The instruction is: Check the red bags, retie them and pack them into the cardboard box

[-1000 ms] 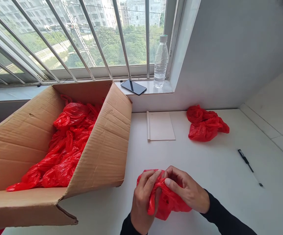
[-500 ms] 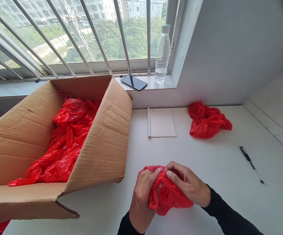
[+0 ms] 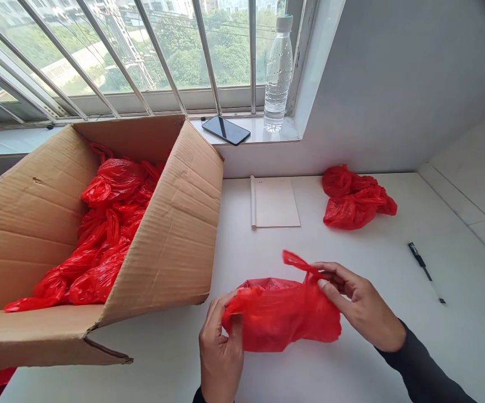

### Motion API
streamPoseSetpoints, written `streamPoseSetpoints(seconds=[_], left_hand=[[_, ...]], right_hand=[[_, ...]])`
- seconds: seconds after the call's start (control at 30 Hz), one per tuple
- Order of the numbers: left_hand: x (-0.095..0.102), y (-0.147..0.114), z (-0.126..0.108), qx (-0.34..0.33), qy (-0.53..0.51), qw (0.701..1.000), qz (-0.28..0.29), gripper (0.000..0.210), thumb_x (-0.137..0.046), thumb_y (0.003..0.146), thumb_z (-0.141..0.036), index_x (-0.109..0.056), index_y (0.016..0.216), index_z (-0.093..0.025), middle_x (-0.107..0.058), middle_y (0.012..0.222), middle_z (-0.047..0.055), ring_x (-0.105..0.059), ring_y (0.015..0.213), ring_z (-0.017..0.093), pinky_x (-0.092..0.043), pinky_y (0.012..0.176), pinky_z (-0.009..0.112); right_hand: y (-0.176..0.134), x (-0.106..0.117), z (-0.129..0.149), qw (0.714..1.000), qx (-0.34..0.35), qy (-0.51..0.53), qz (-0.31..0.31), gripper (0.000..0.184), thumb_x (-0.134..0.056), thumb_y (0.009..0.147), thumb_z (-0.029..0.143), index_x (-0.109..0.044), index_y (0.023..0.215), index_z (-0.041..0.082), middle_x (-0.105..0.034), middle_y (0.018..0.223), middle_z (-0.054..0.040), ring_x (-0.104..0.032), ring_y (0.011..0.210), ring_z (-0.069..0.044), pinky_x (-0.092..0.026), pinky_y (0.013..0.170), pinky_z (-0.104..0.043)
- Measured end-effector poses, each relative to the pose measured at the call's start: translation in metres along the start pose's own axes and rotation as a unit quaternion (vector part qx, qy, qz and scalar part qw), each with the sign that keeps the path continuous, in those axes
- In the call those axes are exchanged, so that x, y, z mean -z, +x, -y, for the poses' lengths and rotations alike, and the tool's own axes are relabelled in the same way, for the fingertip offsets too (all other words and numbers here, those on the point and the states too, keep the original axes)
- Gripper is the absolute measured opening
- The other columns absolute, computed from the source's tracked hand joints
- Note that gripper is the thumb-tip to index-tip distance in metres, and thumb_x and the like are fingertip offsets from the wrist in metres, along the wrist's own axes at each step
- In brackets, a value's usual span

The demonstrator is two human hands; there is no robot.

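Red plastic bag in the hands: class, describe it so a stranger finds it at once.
Find the white tabletop right of the brown cardboard box. There, the bare left hand and right hand hold the red plastic bag; the other red bags lie untouched.

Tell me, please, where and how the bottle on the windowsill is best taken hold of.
I would grip the bottle around its broad body, below the tapering shoulder, reaching from the side of the table. It stands upright on the windowsill with the barred window behind it, so the front looks the easiest approach.
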State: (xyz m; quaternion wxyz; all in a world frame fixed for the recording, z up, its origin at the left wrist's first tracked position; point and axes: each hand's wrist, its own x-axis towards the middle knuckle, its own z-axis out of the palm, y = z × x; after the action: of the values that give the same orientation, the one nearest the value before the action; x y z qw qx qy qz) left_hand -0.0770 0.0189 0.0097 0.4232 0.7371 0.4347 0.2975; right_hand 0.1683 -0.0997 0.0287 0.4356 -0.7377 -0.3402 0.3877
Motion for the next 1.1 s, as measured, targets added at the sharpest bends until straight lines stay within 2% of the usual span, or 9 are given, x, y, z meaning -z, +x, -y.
streamPoseSetpoints(seconds=[0.1, 0.2, 0.3, 0.4, 0.57, 0.73, 0.87, 1.0, 1.1], left_hand=[[0.004, -0.004, -0.015, -0.025, 0.057, 0.998, -0.029, 0.023, -0.055, 0.095, -0.031, -0.069, 0.113, -0.027, -0.06, 0.103, 0.006, -0.06, 0.095, 0.019, -0.053, 0.073, 0.026], [0.007, -0.006, -0.031, -0.001, 0.055, 0.998, -0.018, 0.016, -0.059, 0.093, -0.033, -0.069, 0.103, -0.026, -0.058, 0.09, 0.002, -0.055, 0.075, 0.016, -0.048, 0.058, 0.021], [0.011, -0.003, -0.041, 0.023, 0.003, 1.0, 0.013, 0.014, -0.06, 0.091, -0.037, -0.065, 0.09, -0.023, -0.058, 0.081, 0.0, -0.055, 0.067, 0.014, -0.048, 0.059, 0.022], [0.013, 0.0, -0.045, 0.069, -0.055, 0.996, 0.027, 0.022, -0.064, 0.087, -0.043, -0.061, 0.084, -0.021, -0.061, 0.08, 0.001, -0.059, 0.069, 0.016, -0.05, 0.061, 0.024], [0.009, -0.001, -0.041, 0.186, -0.199, 0.961, 0.046, 0.026, -0.072, 0.082, -0.043, -0.065, 0.088, -0.018, -0.068, 0.08, 0.003, -0.063, 0.074, 0.019, -0.054, 0.068, 0.027], [0.005, -0.006, -0.029, 0.221, -0.289, 0.931, -0.027, 0.03, -0.07, 0.086, -0.04, -0.068, 0.106, -0.017, -0.073, 0.098, 0.006, -0.067, 0.096, 0.024, -0.055, 0.08, 0.03], [0.004, -0.009, -0.03, 0.247, -0.324, 0.913, -0.019, 0.03, -0.074, 0.082, -0.04, -0.068, 0.103, -0.02, -0.073, 0.098, 0.005, -0.066, 0.098, 0.023, -0.055, 0.081, 0.029], [0.004, -0.009, -0.041, 0.253, -0.321, 0.912, 0.015, 0.023, -0.073, 0.082, -0.041, -0.064, 0.091, -0.021, -0.068, 0.088, 0.002, -0.062, 0.081, 0.018, -0.053, 0.069, 0.024], [0.002, -0.006, -0.05, 0.221, -0.269, 0.937, 0.042, 0.023, -0.069, 0.085, -0.043, -0.059, 0.087, -0.022, -0.061, 0.078, -0.001, -0.056, 0.071, 0.014, -0.05, 0.064, 0.023]], right_hand=[[-0.016, 0.003, 0.005, 0.993, 0.016, 0.024, -0.114, 0.041, -0.059, 0.095, 0.046, -0.054, 0.132, 0.028, -0.063, 0.122, -0.0074, -0.06, 0.111, -0.024, -0.052, 0.095, -0.04], [-0.042, -0.008, 0.027, 0.952, 0.156, -0.008, -0.262, 0.037, -0.064, 0.093, 0.028, -0.054, 0.128, 0.032, -0.06, 0.12, -0.006, -0.057, 0.113, -0.024, -0.05, 0.097, -0.041], [-0.057, -0.026, 0.05, 0.935, 0.33, -0.009, -0.132, 0.035, -0.056, 0.093, 0.011, -0.055, 0.121, 0.032, -0.064, 0.097, -0.0044, -0.062, 0.096, -0.023, -0.056, 0.079, -0.036], [-0.05, -0.043, 0.057, 0.934, 0.332, -0.135, 0.009, 0.028, -0.049, 0.096, 0.011, -0.059, 0.118, 0.026, -0.067, 0.107, -0.0076, -0.062, 0.099, -0.025, -0.055, 0.081, -0.04], [-0.034, -0.05, 0.046, 0.921, 0.299, -0.245, 0.046, 0.025, -0.041, 0.098, 0.011, -0.064, 0.1, 0.02, -0.065, 0.086, -0.0061, -0.061, 0.077, -0.022, -0.052, 0.069, -0.038], [-0.04, -0.047, 0.043, 0.902, 0.278, -0.329, 0.012, 0.025, -0.038, 0.099, 0.016, -0.062, 0.091, 0.02, -0.061, 0.084, -0.0064, -0.059, 0.073, -0.023, -0.047, 0.063, -0.038], [-0.037, -0.05, 0.038, 0.873, 0.265, -0.409, 0.033, 0.026, -0.037, 0.093, 0.009, -0.06, 0.089, 0.021, -0.058, 0.07, -0.0025, -0.057, 0.06, -0.022, -0.042, 0.054, -0.036], [-0.031, -0.051, 0.035, 0.839, 0.257, -0.478, 0.041, 0.026, -0.046, 0.092, 0.012, -0.057, 0.115, 0.014, -0.063, 0.068, -0.0006, -0.061, 0.049, -0.022, -0.038, 0.044, -0.036], [-0.028, -0.051, 0.037, 0.824, 0.268, -0.5, 0.015, 0.048, -0.062, 0.086, 0.023, -0.048, 0.13, 0.008, -0.067, 0.076, -0.0038, -0.062, 0.047, -0.023, -0.04, 0.041, -0.036]])
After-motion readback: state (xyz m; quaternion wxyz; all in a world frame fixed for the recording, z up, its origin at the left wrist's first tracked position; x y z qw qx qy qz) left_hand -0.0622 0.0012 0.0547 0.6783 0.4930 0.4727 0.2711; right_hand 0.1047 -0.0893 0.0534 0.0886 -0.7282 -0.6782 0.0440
